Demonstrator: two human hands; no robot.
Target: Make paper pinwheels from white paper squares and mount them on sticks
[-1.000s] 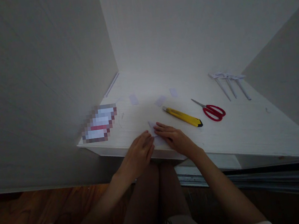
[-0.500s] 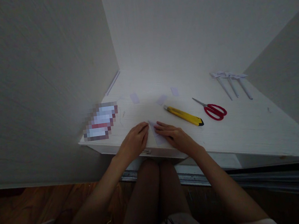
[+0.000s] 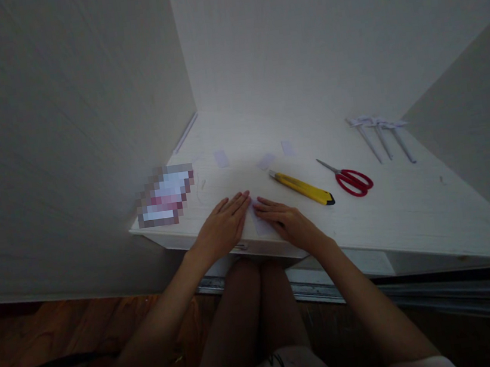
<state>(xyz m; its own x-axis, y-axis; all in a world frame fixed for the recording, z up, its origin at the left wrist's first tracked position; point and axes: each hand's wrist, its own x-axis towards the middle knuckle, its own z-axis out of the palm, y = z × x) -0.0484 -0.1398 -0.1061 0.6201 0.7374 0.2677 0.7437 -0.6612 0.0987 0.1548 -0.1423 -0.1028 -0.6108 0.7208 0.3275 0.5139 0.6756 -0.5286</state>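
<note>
A small white folded paper (image 3: 260, 226) lies flat near the front edge of the white desk (image 3: 411, 210). My left hand (image 3: 222, 227) rests flat on its left side, fingers stretched out and close together. My right hand (image 3: 283, 220) lies flat on the paper's right side, fingertips almost meeting those of the left hand. Most of the paper is hidden under both hands. Neither hand grips anything.
A yellow utility knife (image 3: 302, 187) lies just behind my right hand, red-handled scissors (image 3: 349, 178) to its right. Three folded white paper pieces (image 3: 381, 135) lie at the back right. Small paper scraps (image 3: 265, 161) and a blurred card (image 3: 165, 195) lie further back and left. Walls enclose the desk.
My left hand has moved up from the desk edge onto the paper and flattened, fingers now extended. The paper's raised corner has been pressed down. My right hand has barely moved.
</note>
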